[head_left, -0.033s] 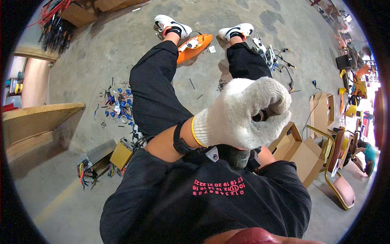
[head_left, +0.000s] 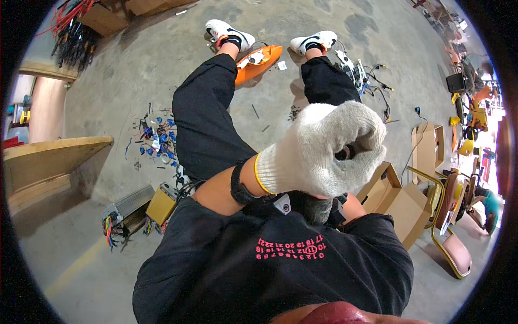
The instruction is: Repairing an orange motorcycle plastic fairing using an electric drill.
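My left hand [head_left: 334,148], in a white knitted glove with a yellow cuff edge, is closed in a fist in front of my body. Inside its curled fingers shows a small dark round end [head_left: 343,153]; what it belongs to is hidden. A black band [head_left: 237,183] circles the left wrist. Only a bit of my right arm [head_left: 353,208] shows past the glove, and the right hand itself is hidden. Beside it sit a dark grey strap-like piece [head_left: 315,209] and a small grey camera [head_left: 282,204], against my black shirt.
An orange shell-like part [head_left: 259,65] lies between my shoes. Blue connector scraps [head_left: 156,137] and metal boxes with wires [head_left: 162,204] are on the left floor. White parts with cables [head_left: 353,70], open cardboard boxes [head_left: 396,202] and a chair [head_left: 453,248] stand right. A wooden edge [head_left: 59,151] juts in left.
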`<state>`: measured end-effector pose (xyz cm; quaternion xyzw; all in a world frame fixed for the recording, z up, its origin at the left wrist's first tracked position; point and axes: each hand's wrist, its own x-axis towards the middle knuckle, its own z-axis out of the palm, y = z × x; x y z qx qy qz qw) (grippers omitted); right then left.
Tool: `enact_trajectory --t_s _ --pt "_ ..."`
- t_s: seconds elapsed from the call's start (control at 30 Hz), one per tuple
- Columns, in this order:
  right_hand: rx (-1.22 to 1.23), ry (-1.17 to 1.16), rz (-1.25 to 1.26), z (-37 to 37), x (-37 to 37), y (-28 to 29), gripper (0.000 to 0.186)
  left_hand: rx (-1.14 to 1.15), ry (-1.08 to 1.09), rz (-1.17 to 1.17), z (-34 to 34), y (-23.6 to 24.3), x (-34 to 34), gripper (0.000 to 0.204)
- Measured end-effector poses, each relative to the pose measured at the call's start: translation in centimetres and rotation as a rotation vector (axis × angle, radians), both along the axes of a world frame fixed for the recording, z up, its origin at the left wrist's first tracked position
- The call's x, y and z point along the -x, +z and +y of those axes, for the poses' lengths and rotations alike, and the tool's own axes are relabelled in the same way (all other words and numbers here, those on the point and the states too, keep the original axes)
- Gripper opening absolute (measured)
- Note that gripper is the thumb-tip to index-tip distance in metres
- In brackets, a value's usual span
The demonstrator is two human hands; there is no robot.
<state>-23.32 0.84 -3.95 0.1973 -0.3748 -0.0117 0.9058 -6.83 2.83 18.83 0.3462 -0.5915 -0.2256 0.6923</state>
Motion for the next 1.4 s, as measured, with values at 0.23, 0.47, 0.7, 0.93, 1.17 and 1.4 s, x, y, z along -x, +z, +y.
enact_trajectory --t_s 0.23,0.47,0.7,0.93,1.17,1.4 --pt "-0.020 0.054 -0.055 0.4 -3.2 3.3 0.032 -0.026 0.075 0.128 -0.1 -1.0 0.0 0.026" --pt "0.114 0.023 0.113 -1.1 -4.4 7.2 0.042 -0.089 -0.041 0.407 -0.2 -0.9 -0.6 0.012" --pt "0.147 -0.129 0.507 -1.8 -3.2 11.1 0.051 -0.043 0.142 0.343 -1.2 -3.4 -1.6 0.044" --pt "0.669 -0.419 1.149 -3.4 -1.6 11.2 0.067 -0.067 0.210 0.408 -1.2 -5.0 -1.7 0.045" --pt "0.848 -0.515 1.336 -1.9 -1.8 15.1 0.074 0.106 -0.010 0.611 -0.9 -4.2 -2.0 0.037" --pt "0.881 -0.561 1.282 -1.5 -1.5 14.5 0.099 0.110 -0.040 0.584 -0.9 -3.8 -1.9 0.028"
